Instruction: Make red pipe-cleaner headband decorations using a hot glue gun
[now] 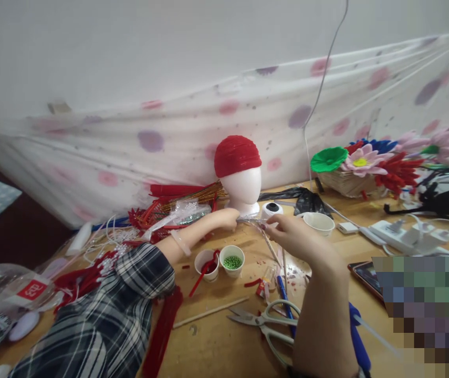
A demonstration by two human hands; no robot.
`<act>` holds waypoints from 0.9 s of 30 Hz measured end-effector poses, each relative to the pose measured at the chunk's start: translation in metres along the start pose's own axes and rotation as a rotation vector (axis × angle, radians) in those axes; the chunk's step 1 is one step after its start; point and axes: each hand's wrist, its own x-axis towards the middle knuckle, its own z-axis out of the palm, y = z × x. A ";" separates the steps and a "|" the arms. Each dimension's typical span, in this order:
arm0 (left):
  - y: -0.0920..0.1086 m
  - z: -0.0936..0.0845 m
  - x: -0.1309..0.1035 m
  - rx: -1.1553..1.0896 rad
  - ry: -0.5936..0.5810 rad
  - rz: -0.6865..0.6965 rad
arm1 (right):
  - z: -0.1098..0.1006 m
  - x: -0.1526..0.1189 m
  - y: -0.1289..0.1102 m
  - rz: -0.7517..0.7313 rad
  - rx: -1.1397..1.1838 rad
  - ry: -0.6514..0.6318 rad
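Observation:
My left hand [229,219] is closed on one end of a thin silvery strand bundle [247,218], in front of the white foam head [243,188] that wears a red cap [237,156]. At the bundle's other end is my right hand [283,230], its thumb and fingers pinched together on it. A white spool [272,210] with a dark centre stands just behind my right hand. Nearer to me are a paper cup of green beads [232,261] and a cup with red contents [207,266].
Scissors [265,318], a wooden stick [211,312] and a blue pen [286,304] lie in front. On the right are a white bowl [319,223], a power strip [399,236], a phone [368,278] and a flower basket [350,184]. A plastic bottle [11,283] lies left.

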 end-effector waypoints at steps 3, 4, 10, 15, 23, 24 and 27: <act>0.008 -0.030 -0.010 0.008 -0.011 -0.055 | 0.002 0.003 0.002 0.011 -0.011 0.003; 0.010 -0.040 -0.014 0.003 0.002 -0.063 | 0.003 0.004 0.002 0.012 -0.016 0.006; 0.011 -0.079 -0.035 -0.074 0.065 -0.083 | 0.013 0.011 0.000 -0.007 0.014 0.005; 0.005 -0.074 -0.033 -0.138 0.045 -0.037 | 0.023 0.021 0.003 -0.016 0.105 0.030; 0.015 -0.072 -0.031 -0.260 0.006 0.197 | 0.045 0.050 0.004 0.006 0.625 0.302; 0.018 -0.072 -0.032 -0.262 -0.002 0.206 | 0.047 0.053 0.001 -0.012 0.719 0.323; 0.026 -0.069 -0.037 -0.262 -0.046 0.220 | 0.051 0.056 -0.009 -0.062 0.988 0.353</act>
